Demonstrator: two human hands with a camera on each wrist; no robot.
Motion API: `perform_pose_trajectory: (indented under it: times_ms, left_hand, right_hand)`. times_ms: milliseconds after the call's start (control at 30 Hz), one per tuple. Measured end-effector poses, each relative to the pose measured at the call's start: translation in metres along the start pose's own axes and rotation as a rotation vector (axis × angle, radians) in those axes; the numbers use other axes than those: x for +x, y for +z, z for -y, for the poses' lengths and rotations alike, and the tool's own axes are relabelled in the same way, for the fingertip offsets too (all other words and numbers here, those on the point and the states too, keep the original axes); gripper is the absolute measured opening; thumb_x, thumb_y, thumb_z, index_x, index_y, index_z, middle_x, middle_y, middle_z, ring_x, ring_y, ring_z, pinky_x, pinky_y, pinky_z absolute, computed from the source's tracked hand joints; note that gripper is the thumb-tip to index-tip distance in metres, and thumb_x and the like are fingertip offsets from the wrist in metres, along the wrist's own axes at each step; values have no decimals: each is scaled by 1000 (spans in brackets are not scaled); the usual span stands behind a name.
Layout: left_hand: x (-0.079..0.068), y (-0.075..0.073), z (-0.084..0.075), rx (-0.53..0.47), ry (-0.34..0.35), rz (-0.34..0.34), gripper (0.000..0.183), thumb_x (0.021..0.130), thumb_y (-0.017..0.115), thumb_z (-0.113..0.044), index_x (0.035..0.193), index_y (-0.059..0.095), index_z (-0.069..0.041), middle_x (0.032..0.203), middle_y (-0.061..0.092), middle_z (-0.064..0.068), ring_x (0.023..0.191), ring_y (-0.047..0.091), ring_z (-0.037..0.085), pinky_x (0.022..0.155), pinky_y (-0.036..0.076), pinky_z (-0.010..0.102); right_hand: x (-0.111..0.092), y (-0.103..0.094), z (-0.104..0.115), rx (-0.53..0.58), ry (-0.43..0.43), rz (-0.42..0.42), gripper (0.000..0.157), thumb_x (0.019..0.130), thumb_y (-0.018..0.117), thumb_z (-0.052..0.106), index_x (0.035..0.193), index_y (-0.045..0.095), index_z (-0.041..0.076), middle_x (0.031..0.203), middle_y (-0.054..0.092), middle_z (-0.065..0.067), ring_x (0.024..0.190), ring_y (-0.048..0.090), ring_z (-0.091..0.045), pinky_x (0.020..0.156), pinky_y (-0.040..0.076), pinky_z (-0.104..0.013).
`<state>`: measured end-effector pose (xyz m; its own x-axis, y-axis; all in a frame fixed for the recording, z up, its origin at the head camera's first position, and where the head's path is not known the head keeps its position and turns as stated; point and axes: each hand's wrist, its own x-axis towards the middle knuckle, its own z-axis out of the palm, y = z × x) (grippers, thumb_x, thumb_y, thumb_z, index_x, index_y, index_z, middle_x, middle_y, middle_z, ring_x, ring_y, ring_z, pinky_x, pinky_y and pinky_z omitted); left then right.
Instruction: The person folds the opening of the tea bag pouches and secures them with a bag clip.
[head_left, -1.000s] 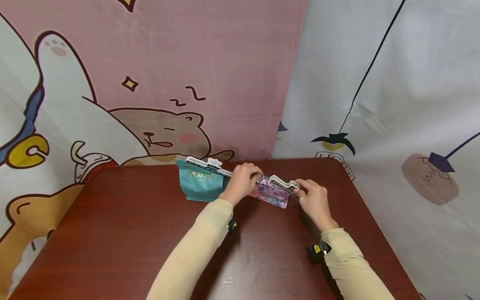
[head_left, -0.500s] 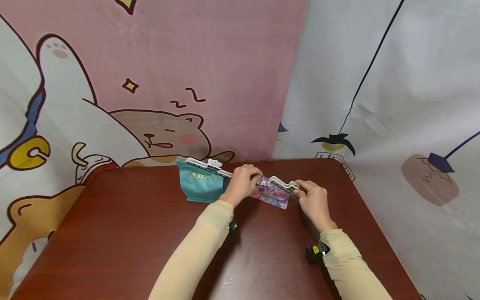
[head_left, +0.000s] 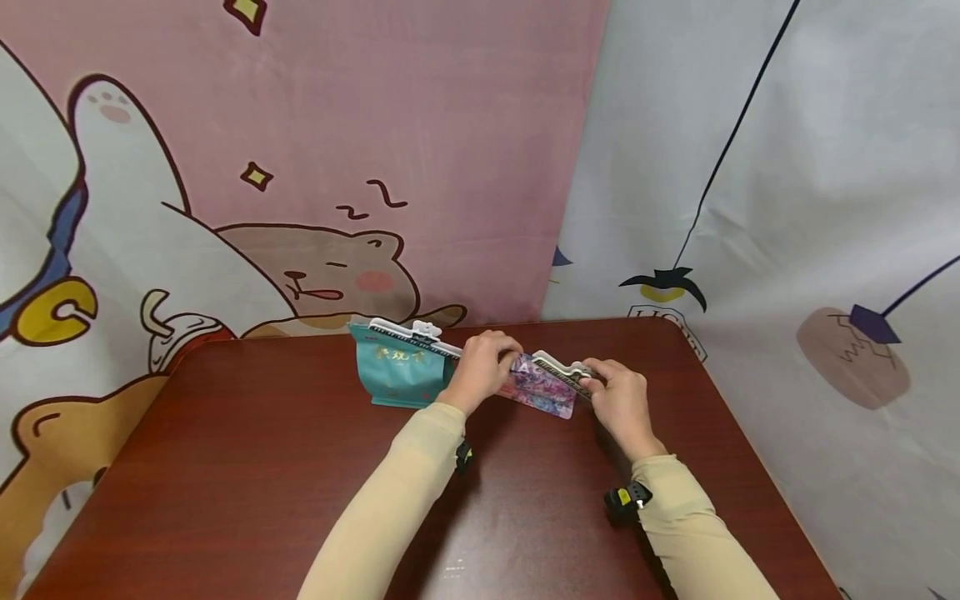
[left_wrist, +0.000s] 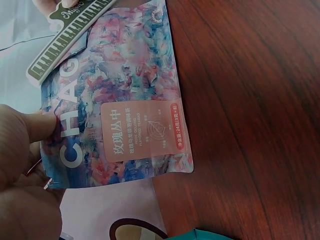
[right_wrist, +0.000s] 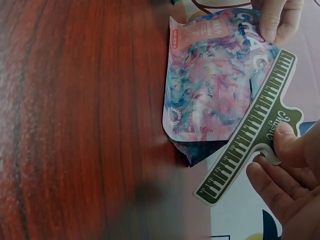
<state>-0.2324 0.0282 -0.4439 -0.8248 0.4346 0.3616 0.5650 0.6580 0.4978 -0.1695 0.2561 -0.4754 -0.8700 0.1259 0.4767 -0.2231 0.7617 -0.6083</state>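
Observation:
A pink, purple and blue floral pouch of rose oolong teabags (left_wrist: 125, 55) is held above the table. My left hand (head_left: 480, 368) pinches it near one end of its top edge, the thumb lying on the printed face. A dark green bag clip (right_wrist: 250, 125) with a piano-key pattern and white edging is in my right hand (head_left: 621, 404), pinched by its curved handle between thumb and fingers. The clip slants across the other top corner of the pouch, overlapping the folded edge there. In the right wrist view, the clip's lower end sticks out past the pouch's side.
At the back, left of my hands, a teal pouch (head_left: 399, 373) stands upright with a white-edged clip (head_left: 408, 335) along its top. The dark red wooden table (head_left: 262, 467) ends at a patterned cloth backdrop (head_left: 480, 167) close behind the pouches.
The head view has tilted up slightly. Both hands, the floral pouch and the clip keep almost the same positions.

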Motion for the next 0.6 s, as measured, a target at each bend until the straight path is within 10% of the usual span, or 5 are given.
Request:
perform_pose_trajectory:
  times_ms: [600]
  left_hand:
    - [0,0,0,4,-11,7,12,100,69,-13,103,81,-13,97,74,2,98,68,22,89,55,38]
  right_hand:
    - [5,1,9,3,21,29,19,84,81,-3,103,80,2,96,77,-16,83,72,-34,73,55,-50]
